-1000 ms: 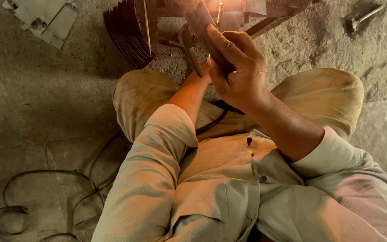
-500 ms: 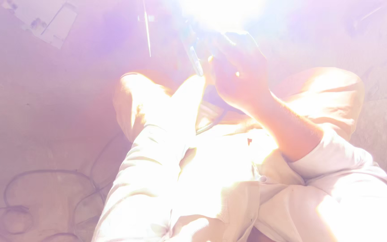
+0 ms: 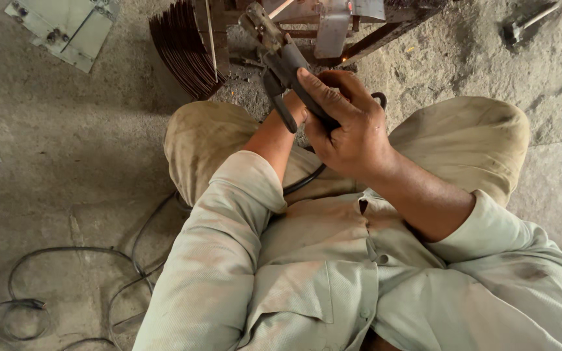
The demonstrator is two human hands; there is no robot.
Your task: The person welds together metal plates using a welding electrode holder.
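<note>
Head view, L to R: pale metal plate (image 3: 60, 29) at top-left of the floor (image 3: 47, 156), thin black cable (image 3: 66, 286) looped bottom-left, dark fan of thin metal strips (image 3: 183, 49) near top edge. Left hand (image 3: 294, 107) mostly hidden behind the welding holder (image 3: 287, 65); can't tell its grip. Holder: dark, worn, long handle w/ metal clamp at tip, tilted up-left. Right hand (image 3: 352, 133) grip clamped round handle, thumb along top.

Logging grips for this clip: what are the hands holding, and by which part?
The right hand grips a welding electrode holder around its dark handle. The left hand is mostly hidden behind it, at the same handle; its grip cannot be told.
</note>
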